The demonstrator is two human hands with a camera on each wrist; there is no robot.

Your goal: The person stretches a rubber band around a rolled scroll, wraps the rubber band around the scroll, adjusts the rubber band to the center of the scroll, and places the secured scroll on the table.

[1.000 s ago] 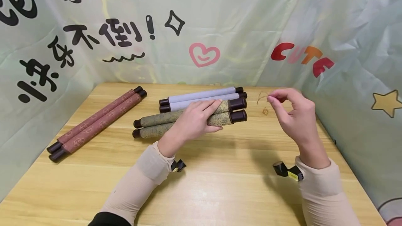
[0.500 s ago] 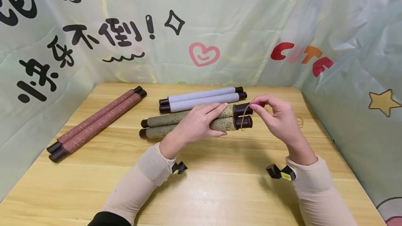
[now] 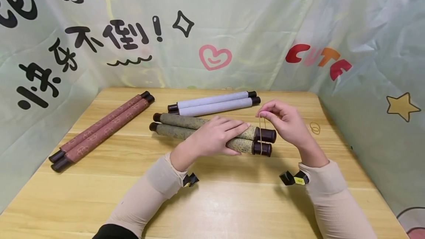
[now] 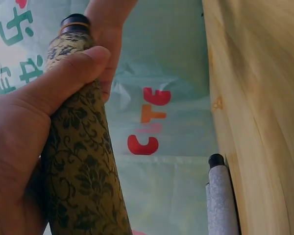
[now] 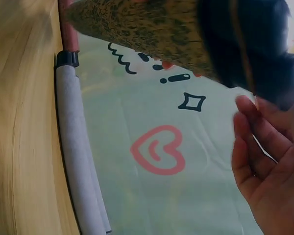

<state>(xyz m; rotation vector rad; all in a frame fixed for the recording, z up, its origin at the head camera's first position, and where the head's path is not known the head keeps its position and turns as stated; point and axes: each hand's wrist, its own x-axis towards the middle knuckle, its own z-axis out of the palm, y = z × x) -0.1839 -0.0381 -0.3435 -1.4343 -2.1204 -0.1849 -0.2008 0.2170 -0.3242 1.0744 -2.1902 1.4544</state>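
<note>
- Fingers of the left hand (image 3: 216, 135) are bent around the green-gold scroll (image 3: 182, 121), with the thumb on the near side; I judge this hold to be firm.
- Fingers of the right hand (image 3: 282, 119) are nearly together; thumb and forefinger seem to pinch the top of a thin rubber band (image 3: 261, 135), which looks stretched upward.
- The scroll, two rolls side by side, is above the middle of the surface (image 3: 219, 205), nearer to the person than the lilac scroll (image 3: 212, 107). Its right end appears to be lifted.
- The band passes across both dark knobs (image 3: 266, 135) at that end; I cannot see well how it lies underneath.
- First danger, in my opinion: the band may slide off the smooth knobs, because it sits on them and not on the patterned cloth.
- Second: if the pinch is lost while the band is tight, it could jump away.
- Third: if the pull is too strong, the band might break, or the scroll could turn inside the left hand.
- Fourth: if the left fingers become loose, the two rolls could separate and unroll.
- I would also watch the spare bands (image 3: 314, 128) beside the right forearm; the arm could brush them away.
</note>
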